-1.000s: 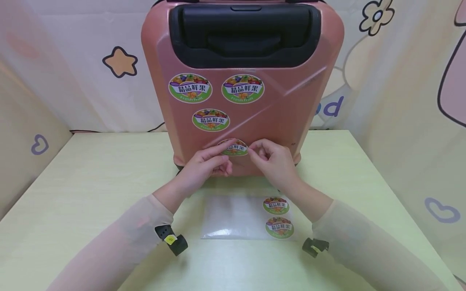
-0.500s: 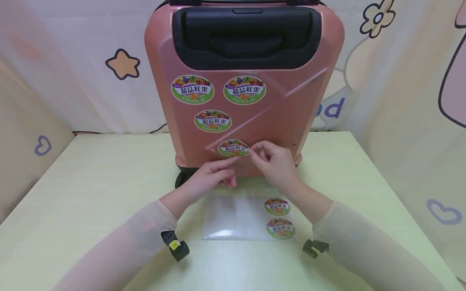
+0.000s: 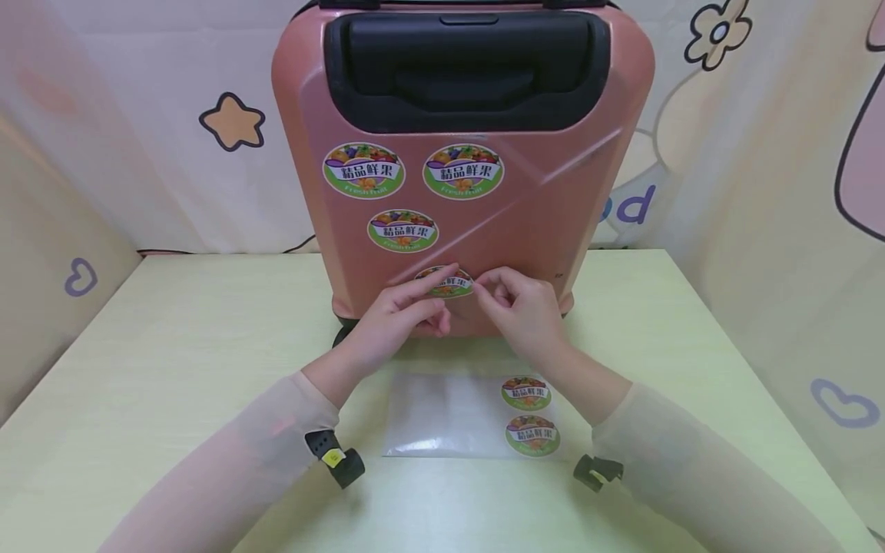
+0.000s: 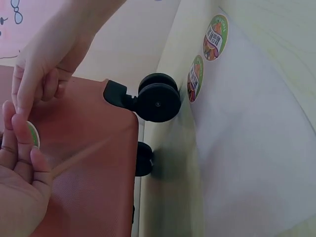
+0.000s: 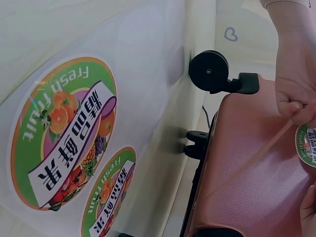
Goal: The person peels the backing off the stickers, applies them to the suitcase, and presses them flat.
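A pink suitcase (image 3: 512,223) stands upright on the table with its black handle panel at the top. Low on its front is an oval fruit sticker (image 3: 458,286). My right hand (image 3: 527,311) pinches this sticker's right edge between thumb and index finger. My left hand (image 3: 394,319) lays its extended index finger across the sticker's face, hiding part of the print; its other fingers bend loosely. In the left wrist view only a green rim of the sticker (image 4: 33,134) shows past the fingers. The right wrist view shows more of the sticker (image 5: 306,148).
Three matching stickers are higher on the suitcase: upper left (image 3: 363,170), upper middle (image 3: 463,172) and below them (image 3: 403,230). In front lies a pale backing sheet (image 3: 442,415) with two stickers at its right end. Black wheels (image 4: 158,101) are under the suitcase.
My left index finger dropped below the sticker half a second ago and is now back up across its face. My right hand keeps its pinch at the right edge.
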Tool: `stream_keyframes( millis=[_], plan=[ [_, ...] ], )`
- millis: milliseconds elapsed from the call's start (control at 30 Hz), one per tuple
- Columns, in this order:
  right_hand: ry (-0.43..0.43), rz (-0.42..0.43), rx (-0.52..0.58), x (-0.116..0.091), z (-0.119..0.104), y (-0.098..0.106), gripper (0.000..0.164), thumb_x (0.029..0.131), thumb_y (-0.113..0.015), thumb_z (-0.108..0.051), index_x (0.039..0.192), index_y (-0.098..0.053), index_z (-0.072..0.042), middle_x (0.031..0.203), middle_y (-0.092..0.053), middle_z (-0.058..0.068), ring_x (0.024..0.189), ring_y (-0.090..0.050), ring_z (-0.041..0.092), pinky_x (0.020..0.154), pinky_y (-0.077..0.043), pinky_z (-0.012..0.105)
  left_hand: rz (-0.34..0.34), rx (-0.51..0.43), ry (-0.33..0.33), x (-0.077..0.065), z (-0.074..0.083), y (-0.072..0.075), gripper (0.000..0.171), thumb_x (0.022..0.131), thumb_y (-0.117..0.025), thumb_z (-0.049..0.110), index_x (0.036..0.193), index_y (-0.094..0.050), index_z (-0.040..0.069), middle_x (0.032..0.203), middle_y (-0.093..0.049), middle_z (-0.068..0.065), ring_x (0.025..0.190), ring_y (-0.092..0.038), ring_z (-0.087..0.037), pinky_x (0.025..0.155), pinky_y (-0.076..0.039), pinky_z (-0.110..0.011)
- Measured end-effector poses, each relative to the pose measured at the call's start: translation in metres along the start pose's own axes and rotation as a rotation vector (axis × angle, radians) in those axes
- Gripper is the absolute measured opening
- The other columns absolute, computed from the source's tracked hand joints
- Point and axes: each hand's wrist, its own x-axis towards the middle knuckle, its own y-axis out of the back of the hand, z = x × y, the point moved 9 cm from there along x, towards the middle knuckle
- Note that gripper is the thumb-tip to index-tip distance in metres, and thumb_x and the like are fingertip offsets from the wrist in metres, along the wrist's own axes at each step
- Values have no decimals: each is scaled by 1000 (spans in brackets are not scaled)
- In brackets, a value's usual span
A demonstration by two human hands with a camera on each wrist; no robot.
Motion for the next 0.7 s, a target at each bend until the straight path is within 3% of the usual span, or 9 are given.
stream_keyframes(
  millis=[500, 700],
  plan=[
    [2, 1, -8, 1, 1, -1, 5, 85, -67, -10, 85, -68, -5, 52, -37, -3, 46, -35, 12, 45, -28, 24, -12, 32, 20, 2, -14, 0, 41, 97, -46, 12, 138, -47, 14, 78, -58, -8, 78, -57, -21, 82, -50, -32],
    [-10, -2, -12, 0, 4, -1, 6, 85, -68, -11, 85, -68, -5, 52, -37, -3, 46, -36, 12, 51, -31, 27, -48, 81, 93, 0, -32, -5, 41, 97, -47, 12, 138, -47, 14, 79, -59, -8, 80, -57, -21, 84, -49, -35]
  ],
)
